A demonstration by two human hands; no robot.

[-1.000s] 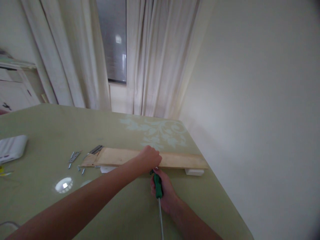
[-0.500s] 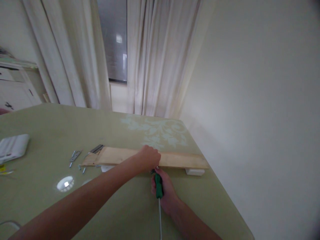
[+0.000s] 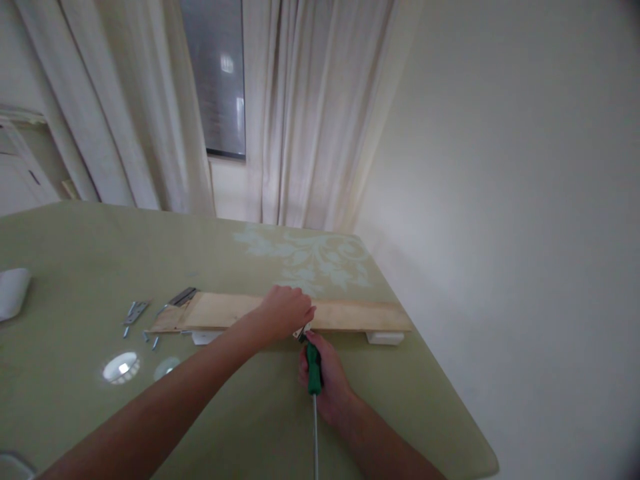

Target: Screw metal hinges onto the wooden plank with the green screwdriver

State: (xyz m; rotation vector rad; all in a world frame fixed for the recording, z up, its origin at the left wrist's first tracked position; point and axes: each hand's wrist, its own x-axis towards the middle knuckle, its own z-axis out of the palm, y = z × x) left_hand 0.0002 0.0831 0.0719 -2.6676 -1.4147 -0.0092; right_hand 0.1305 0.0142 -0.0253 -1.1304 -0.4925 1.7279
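A wooden board [image 3: 360, 315] lies lengthwise across the table, raised on white blocks. My left hand [image 3: 287, 310] is closed over the board's near edge, pinching a small metal piece [image 3: 303, 331], mostly hidden by the fingers. Just below it, my right hand [image 3: 333, 383] wraps around the green handle of a screwdriver [image 3: 314, 370]. The screwdriver's long shaft points back toward me, its handle end near the metal piece. The right thumb reaches up to that piece.
At the board's left end lie a dark metal strip [image 3: 183, 296], a metal plate with holes [image 3: 136, 312] and several loose screws [image 3: 155, 343]. A white block [image 3: 385, 338] supports the board's right end. A white object [image 3: 13, 292] sits at far left; a wall rises beyond the table's right edge.
The view has shifted slightly, so the scene sits a bit farther left. More of the metal piece shows between my hands. Both hands keep their grips.
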